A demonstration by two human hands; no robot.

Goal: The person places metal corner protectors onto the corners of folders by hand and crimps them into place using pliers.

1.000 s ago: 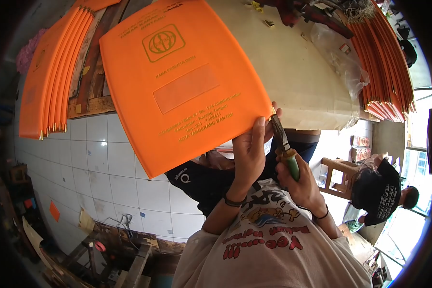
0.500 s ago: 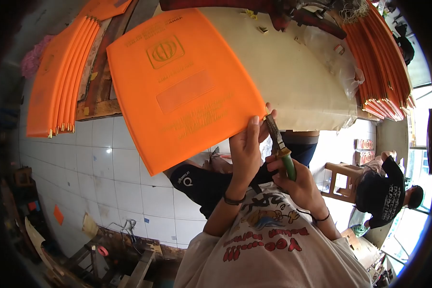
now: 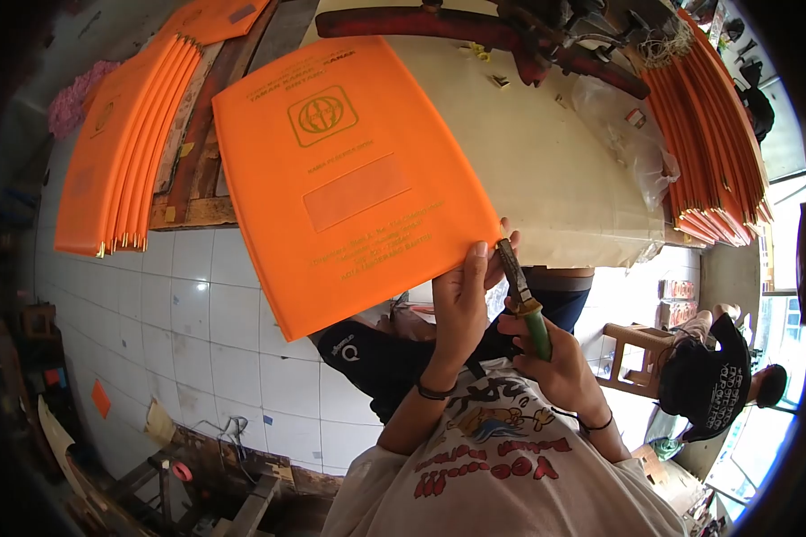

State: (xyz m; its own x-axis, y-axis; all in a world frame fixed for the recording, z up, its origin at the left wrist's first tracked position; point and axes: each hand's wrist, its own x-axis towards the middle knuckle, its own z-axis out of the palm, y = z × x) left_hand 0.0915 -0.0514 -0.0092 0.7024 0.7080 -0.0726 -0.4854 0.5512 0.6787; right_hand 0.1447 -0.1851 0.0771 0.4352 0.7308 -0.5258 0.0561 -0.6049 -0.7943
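My left hand (image 3: 462, 309) is closed on the near right corner of an orange plastic folder (image 3: 278, 242), thumb on its face. The folder carries gold printing, a round emblem and a pale rectangular window; it is held tilted over the table's front edge. My right hand (image 3: 555, 362) is wrapped around the green handle of a pair of pliers (image 3: 530, 313). The dark jaws of the pliers are at the folder's corner, right beside my left fingertips. I cannot make out whether a metal corner sits between the jaws.
A row of orange folders with gold corners (image 3: 121, 170) lies at the left, and another stack (image 3: 712, 152) at the right. Small brass-coloured pieces (image 3: 500, 81) lie on the table covering (image 3: 555, 170) near a dark red metal tool (image 3: 421, 25). A person in black (image 3: 707, 376) sits at the right.
The whole scene sits slightly lower in the picture as the head view shifts. Folder, pliers and both hands keep nearly the same positions relative to each other.
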